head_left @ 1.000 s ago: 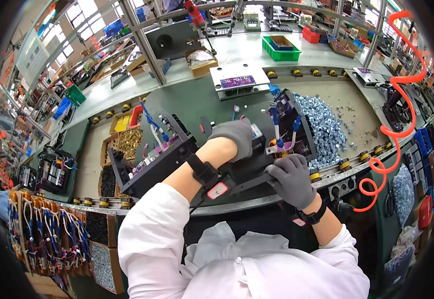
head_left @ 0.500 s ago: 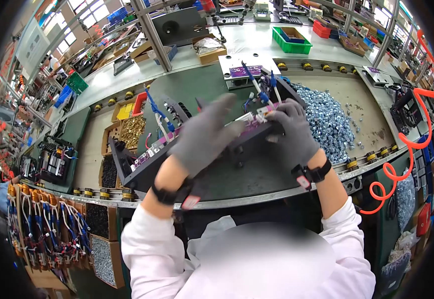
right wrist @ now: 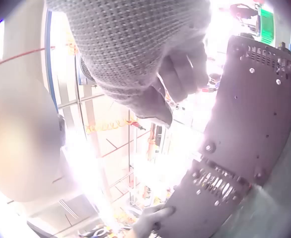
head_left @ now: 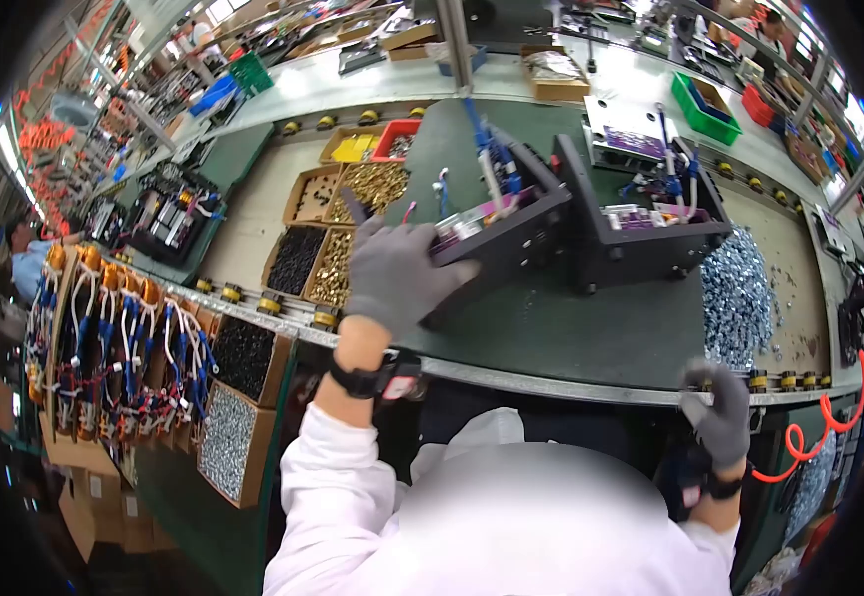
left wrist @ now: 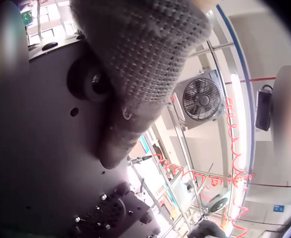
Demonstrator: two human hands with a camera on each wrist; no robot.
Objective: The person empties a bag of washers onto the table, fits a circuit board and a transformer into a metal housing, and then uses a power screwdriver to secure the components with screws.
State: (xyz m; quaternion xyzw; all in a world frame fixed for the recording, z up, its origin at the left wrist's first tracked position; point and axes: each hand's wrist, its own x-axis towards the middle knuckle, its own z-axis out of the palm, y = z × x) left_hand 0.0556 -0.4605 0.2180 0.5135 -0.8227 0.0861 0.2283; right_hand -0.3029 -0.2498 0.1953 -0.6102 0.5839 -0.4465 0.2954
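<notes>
In the head view my left hand grips the left end of a black housing holding boards and blue-white cables. Its thumb lies against the front panel; in the left wrist view the gloved hand covers part of that panel. A second black housing stands just right of the first, tilted differently. My right hand is off both housings, over the table's front edge, with loosely bent fingers and nothing visible in them. In the right wrist view this hand hangs beside the housings' panels.
Blue-silver fasteners lie in a pile right of the second housing. Boxes of brass and black parts stand at left. Behind is a white fixture with a purple board. A red coiled hose hangs at right.
The head view has turned left. My left hand has moved onto the left housing's end. My right hand has let go of the right housing and drawn back to the front edge.
</notes>
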